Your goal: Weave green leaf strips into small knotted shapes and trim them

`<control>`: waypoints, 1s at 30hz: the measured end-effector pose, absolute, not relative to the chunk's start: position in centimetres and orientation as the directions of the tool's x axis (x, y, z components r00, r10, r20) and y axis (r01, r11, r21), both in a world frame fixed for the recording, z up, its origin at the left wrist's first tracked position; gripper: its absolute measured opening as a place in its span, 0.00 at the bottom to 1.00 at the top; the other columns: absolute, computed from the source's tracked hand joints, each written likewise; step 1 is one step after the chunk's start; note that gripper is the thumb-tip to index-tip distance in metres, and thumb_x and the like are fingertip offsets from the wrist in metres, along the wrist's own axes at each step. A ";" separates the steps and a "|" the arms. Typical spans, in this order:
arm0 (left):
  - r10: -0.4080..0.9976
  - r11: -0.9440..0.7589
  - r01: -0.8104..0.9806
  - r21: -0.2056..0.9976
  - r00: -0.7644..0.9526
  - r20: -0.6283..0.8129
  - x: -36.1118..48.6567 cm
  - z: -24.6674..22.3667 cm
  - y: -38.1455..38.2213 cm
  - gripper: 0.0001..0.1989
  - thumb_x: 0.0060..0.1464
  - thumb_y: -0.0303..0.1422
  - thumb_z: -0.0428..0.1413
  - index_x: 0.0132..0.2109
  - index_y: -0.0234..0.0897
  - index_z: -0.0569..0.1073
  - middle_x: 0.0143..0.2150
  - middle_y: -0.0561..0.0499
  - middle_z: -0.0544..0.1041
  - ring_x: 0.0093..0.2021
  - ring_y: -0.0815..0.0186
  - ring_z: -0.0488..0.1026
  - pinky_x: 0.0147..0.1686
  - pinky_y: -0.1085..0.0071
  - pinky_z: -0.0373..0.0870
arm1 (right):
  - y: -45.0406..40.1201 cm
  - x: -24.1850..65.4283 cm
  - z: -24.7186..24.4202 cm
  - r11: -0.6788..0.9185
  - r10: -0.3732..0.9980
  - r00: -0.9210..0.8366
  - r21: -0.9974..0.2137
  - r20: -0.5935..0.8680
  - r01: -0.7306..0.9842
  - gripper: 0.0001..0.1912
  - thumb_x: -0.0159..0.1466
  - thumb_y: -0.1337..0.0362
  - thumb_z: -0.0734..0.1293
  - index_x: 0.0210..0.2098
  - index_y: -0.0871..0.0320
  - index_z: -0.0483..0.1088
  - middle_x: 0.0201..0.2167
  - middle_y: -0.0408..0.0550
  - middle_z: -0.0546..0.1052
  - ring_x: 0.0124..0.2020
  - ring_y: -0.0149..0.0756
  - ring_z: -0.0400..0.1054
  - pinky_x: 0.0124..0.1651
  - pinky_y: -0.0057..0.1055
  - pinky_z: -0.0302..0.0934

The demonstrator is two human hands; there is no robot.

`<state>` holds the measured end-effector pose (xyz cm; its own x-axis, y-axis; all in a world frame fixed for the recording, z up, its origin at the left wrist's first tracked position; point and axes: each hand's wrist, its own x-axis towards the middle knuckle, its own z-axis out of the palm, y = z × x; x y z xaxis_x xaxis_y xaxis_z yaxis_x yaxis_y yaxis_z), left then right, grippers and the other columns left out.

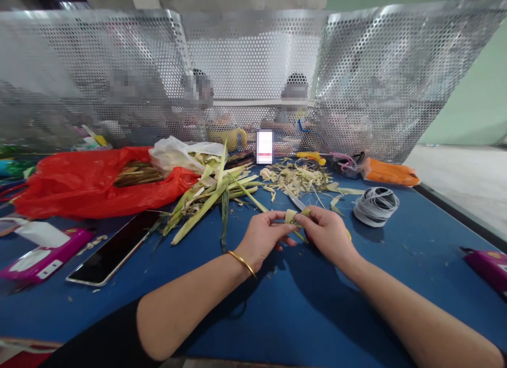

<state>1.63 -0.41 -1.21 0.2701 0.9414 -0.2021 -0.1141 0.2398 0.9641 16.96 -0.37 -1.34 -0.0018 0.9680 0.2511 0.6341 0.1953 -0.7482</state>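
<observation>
Between my two hands is a small folded piece of pale green leaf strip [291, 216], held above the blue table. My left hand [266, 232], with a gold bangle at the wrist, pinches it from the left. Closed on its right side are the thumb and fingers of my right hand [328, 232]. Just beyond the hands lies a pair of scissors [296, 201]; the blades show, while the handle is mostly hidden by my right hand. Long green leaf strips [209, 204] lie heaped to the left, and shredded leaf scraps [295, 178] are piled behind the hands.
A red plastic bag [87, 183], a black phone [113, 249] and a purple tissue pack [47, 257] lie left. On the right are a wound roll of grey strip [375, 206] and an orange packet [390, 172]. A perforated metal screen [253, 56] stands behind, with people beyond it.
</observation>
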 end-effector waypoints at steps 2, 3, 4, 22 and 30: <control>0.947 0.236 -0.137 0.962 0.255 -0.196 1.6 -1.3 -0.3 0.12 0.44 0.30 0.64 0.39 0.33 0.77 0.29 0.48 0.78 0.20 0.72 0.72 0.15 0.81 0.57 | -0.1 17.0 -1.6 0.154 0.977 0.031 -0.801 0.210 0.579 0.16 0.58 0.55 0.64 0.19 0.57 0.64 0.13 0.38 0.63 0.17 0.28 0.55 0.19 0.25 0.47; 0.950 0.243 -0.152 0.958 0.239 -0.202 1.6 -1.3 -0.2 0.12 0.44 0.30 0.64 0.39 0.33 0.77 0.29 0.48 0.79 0.19 0.73 0.71 0.15 0.81 0.56 | 0.0 17.0 -1.6 0.136 0.983 0.038 -0.841 0.182 0.524 0.16 0.58 0.54 0.64 0.21 0.57 0.64 0.12 0.38 0.63 0.16 0.27 0.55 0.18 0.25 0.47; 0.950 0.257 -0.170 0.951 0.223 -0.217 1.5 -1.3 -0.1 0.12 0.43 0.31 0.64 0.38 0.33 0.77 0.30 0.47 0.79 0.18 0.74 0.70 0.14 0.81 0.55 | 0.0 17.0 -1.6 0.129 0.987 0.031 -0.882 0.160 0.452 0.15 0.57 0.53 0.65 0.23 0.57 0.65 0.13 0.37 0.64 0.15 0.27 0.54 0.18 0.25 0.48; 0.948 0.295 -0.178 0.939 0.175 -0.265 1.4 -1.4 0.0 0.10 0.43 0.29 0.63 0.36 0.32 0.78 0.30 0.47 0.79 0.18 0.74 0.70 0.14 0.81 0.55 | -0.4 16.9 -0.7 0.192 0.980 -0.003 -0.952 0.197 0.238 0.11 0.55 0.55 0.68 0.27 0.57 0.70 0.21 0.41 0.72 0.22 0.30 0.65 0.27 0.27 0.59; 0.972 0.208 -0.107 0.972 0.134 -0.193 1.6 -1.5 0.0 0.08 0.45 0.28 0.62 0.36 0.33 0.78 0.28 0.48 0.79 0.17 0.73 0.70 0.13 0.81 0.55 | -0.4 17.2 -0.7 0.117 0.993 -0.069 -0.906 0.097 0.407 0.10 0.55 0.58 0.67 0.24 0.58 0.72 0.16 0.40 0.69 0.19 0.29 0.60 0.23 0.26 0.52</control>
<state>1.58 0.02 -1.48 0.1341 0.9720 -0.1929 -0.1073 0.2078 0.9723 17.16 -0.36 -0.75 -0.0688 0.9929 0.0969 0.4069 0.1167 -0.9060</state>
